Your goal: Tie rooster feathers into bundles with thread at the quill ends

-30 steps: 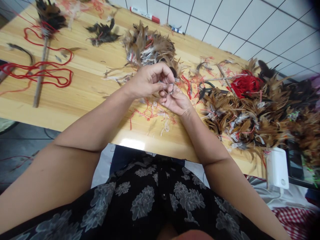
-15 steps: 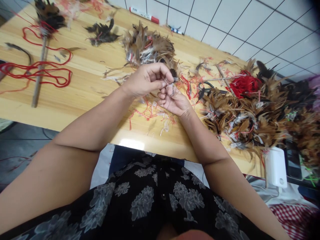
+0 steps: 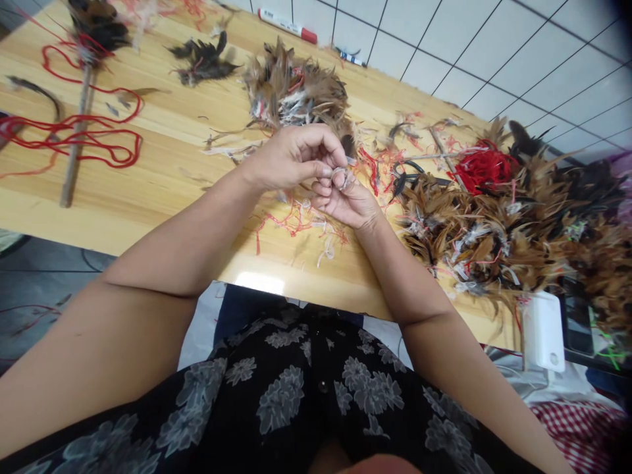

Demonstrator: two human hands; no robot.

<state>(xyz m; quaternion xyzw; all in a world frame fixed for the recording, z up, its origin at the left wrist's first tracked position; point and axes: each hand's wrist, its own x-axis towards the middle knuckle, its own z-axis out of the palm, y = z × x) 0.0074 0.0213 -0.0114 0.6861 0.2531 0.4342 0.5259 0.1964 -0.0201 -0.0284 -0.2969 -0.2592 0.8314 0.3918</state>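
My left hand (image 3: 296,155) and my right hand (image 3: 349,203) meet above the table, fingertips touching. Left thumb and forefinger pinch a thin pale strand (image 3: 340,174), whose kind is too small to make out. Its other part runs at the curled fingers of my right hand, which also close on it. Right behind my hands lies a bundle of brown feathers (image 3: 301,85) with white quill ends. Below them, red and white string scraps (image 3: 301,220) are scattered on the wooden table (image 3: 182,197).
To the right, a large pile of brown feathers (image 3: 474,230) has red string (image 3: 486,168) and scissors (image 3: 409,172) by it. At left lies a feather-tipped stick (image 3: 76,141) with red cord (image 3: 123,148). A red marker (image 3: 286,26) rests at the tiled wall; a white charger (image 3: 543,332) sits at the front edge.
My hands stay joined; the fingers shift slightly on the pale strand, and the left fingertips move a little to the right. The view has tilted a bit. Nothing else has moved.
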